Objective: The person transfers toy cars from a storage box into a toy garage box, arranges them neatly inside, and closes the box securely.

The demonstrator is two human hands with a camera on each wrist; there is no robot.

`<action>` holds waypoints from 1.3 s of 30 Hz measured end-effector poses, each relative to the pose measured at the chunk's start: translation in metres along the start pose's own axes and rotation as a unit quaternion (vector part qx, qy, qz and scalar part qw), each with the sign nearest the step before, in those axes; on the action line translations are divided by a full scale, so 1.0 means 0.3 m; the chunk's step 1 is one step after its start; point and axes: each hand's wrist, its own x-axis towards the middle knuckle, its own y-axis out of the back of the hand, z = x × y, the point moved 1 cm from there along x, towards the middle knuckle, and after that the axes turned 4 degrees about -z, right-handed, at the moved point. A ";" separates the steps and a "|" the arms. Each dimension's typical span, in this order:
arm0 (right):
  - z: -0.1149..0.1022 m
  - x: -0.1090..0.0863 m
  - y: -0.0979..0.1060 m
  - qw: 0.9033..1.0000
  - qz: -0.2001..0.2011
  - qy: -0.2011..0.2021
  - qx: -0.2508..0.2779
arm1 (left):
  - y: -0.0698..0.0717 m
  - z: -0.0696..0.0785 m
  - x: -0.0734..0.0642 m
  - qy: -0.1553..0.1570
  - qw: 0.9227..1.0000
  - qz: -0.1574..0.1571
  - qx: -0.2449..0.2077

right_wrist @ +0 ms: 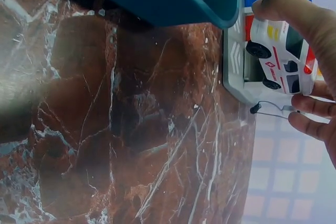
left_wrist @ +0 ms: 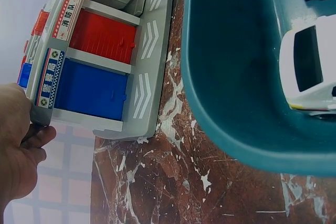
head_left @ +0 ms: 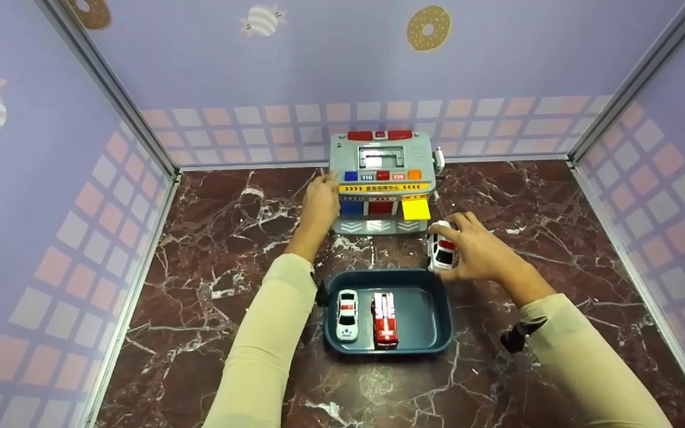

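A grey toy garage [head_left: 378, 157] stands at the back, its blue door [left_wrist: 90, 90] and red door [left_wrist: 104, 36] down and its yellow door [head_left: 416, 209] swung up over the third bay. With its fingers curled at the roof's left front corner, my left hand [head_left: 321, 199] holds the garage. My right hand [head_left: 478, 248] grips a white toy ambulance [right_wrist: 281, 56] by its two ends, thumb at one end and fingers at the other. The ambulance is just in front of the garage's right side, near the yellow door.
In front of the garage sits a dark teal tray [head_left: 390, 351]. Inside it are a white toy police car [head_left: 347, 324] on the left and a red toy fire truck [head_left: 385, 327] beside it. Patterned walls [head_left: 295, 71] close in the marble-look tabletop [head_left: 217, 333] on three sides.
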 end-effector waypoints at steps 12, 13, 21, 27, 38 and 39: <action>0.047 0.028 -0.051 1.000 0.002 -0.013 0.018 | 0.287 0.275 -0.153 0.025 0.999 -0.005 -0.020; 0.051 0.027 -0.057 1.000 0.002 -0.015 0.018 | 0.287 0.276 -0.155 0.028 0.999 -0.005 -0.022; 0.065 0.045 -0.088 1.000 -0.003 -0.014 0.012 | 0.214 0.196 -0.115 0.019 1.000 -0.001 -0.025; 0.074 0.064 -0.105 1.000 -0.010 -0.010 0.011 | 0.052 0.053 -0.038 0.007 1.000 0.018 0.010; 0.074 0.102 -0.159 1.000 0.002 0.005 0.018 | -0.168 -0.164 0.086 -0.046 0.997 0.054 0.014; 0.073 0.105 -0.163 1.000 0.002 0.003 0.020 | -0.169 -0.167 0.088 -0.045 0.998 0.053 0.008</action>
